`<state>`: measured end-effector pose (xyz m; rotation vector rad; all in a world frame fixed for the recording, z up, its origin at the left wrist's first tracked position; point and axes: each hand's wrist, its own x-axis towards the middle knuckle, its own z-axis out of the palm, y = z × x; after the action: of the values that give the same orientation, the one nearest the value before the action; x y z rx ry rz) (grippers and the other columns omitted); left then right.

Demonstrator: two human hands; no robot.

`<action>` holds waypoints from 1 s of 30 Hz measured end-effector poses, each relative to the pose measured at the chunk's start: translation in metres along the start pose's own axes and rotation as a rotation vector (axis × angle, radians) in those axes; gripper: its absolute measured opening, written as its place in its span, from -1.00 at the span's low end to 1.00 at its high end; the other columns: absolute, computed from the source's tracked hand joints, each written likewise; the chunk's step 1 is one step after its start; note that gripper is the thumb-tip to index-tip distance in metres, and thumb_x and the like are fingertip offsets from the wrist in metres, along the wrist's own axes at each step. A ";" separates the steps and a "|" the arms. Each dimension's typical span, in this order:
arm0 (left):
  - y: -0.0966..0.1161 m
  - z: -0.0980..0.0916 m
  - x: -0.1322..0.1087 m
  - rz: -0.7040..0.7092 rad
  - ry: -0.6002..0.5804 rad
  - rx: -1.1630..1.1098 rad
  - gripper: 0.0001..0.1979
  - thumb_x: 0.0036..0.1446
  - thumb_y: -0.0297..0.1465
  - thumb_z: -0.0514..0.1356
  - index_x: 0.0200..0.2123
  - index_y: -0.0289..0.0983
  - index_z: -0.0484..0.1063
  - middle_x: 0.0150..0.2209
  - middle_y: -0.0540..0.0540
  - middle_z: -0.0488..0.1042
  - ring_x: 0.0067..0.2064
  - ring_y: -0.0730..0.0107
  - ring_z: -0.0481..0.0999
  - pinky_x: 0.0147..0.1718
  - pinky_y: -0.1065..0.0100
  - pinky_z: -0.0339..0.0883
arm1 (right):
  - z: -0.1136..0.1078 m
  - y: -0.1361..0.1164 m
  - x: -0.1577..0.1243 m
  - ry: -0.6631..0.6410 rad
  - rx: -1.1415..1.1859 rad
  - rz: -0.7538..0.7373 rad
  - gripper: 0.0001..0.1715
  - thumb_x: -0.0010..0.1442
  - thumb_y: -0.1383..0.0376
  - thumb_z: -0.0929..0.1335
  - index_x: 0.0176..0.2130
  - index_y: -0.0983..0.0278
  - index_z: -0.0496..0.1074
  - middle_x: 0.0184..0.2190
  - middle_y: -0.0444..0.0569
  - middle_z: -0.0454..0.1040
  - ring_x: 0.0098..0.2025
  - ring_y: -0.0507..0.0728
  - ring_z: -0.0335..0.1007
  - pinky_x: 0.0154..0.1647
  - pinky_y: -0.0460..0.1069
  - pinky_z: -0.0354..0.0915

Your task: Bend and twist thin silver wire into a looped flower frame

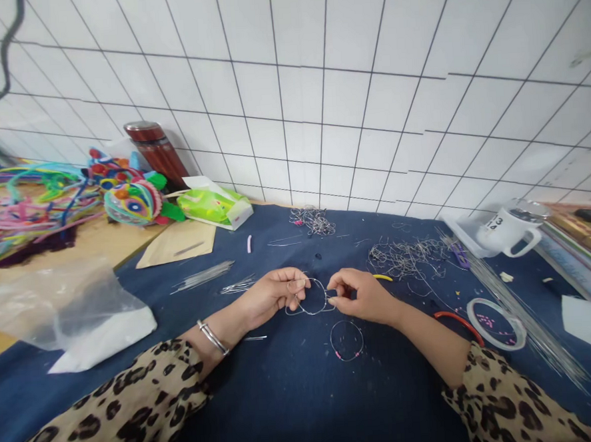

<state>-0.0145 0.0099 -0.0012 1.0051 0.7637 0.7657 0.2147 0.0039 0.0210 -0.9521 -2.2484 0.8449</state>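
Observation:
My left hand (pixel 286 289) pinches a ring of thin silvery wire (pixel 315 312) at its left side, above the dark blue cloth. At the ring's right side is my right hand (pixel 356 293), its fingers closed around what looks like small pliers (pixel 332 293). Only the dark tip and a bit of red show; the palm hides the rest. A yellow handle-like piece (pixel 383 277) sticks out behind that hand. Below it on the cloth lies another wire ring (pixel 348 360) with pink beads.
Tangled wire (pixel 408 257) and long straight wires (pixel 538 339) lie right, near a round container (pixel 520 332) of pink beads and a white mug (pixel 509 231). Short wires (pixel 206 276), a plastic bag (pixel 70 308), a green packet (pixel 209 206) and a red-brown flask (pixel 155 149) stand left.

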 end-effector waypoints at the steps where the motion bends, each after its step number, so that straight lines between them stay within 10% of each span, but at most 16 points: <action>1: 0.000 -0.001 0.000 -0.001 0.003 -0.002 -0.82 0.02 -0.37 0.22 -0.32 -0.37 0.40 -0.50 -0.03 0.40 -0.59 0.61 0.34 -0.58 0.55 0.19 | 0.001 0.000 0.000 0.010 0.001 0.008 -0.83 0.02 0.31 0.33 -0.29 0.25 0.31 -0.49 -0.17 0.28 -0.49 -0.05 0.17 -0.43 -0.11 0.17; 30: 0.004 -0.001 -0.001 -0.024 -0.047 0.095 -0.82 0.04 -0.37 0.21 -0.30 -0.37 0.40 -0.51 -0.01 0.40 -0.60 0.61 0.35 -0.62 0.55 0.15 | 0.009 0.006 -0.001 -0.007 0.290 0.155 -0.77 0.07 0.33 0.27 -0.21 0.29 0.35 -0.46 -0.14 0.36 -0.46 -0.04 0.26 -0.40 -0.11 0.22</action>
<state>-0.0163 0.0109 0.0022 1.0944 0.7762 0.6881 0.2114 0.0031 0.0104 -0.9933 -2.0043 1.2057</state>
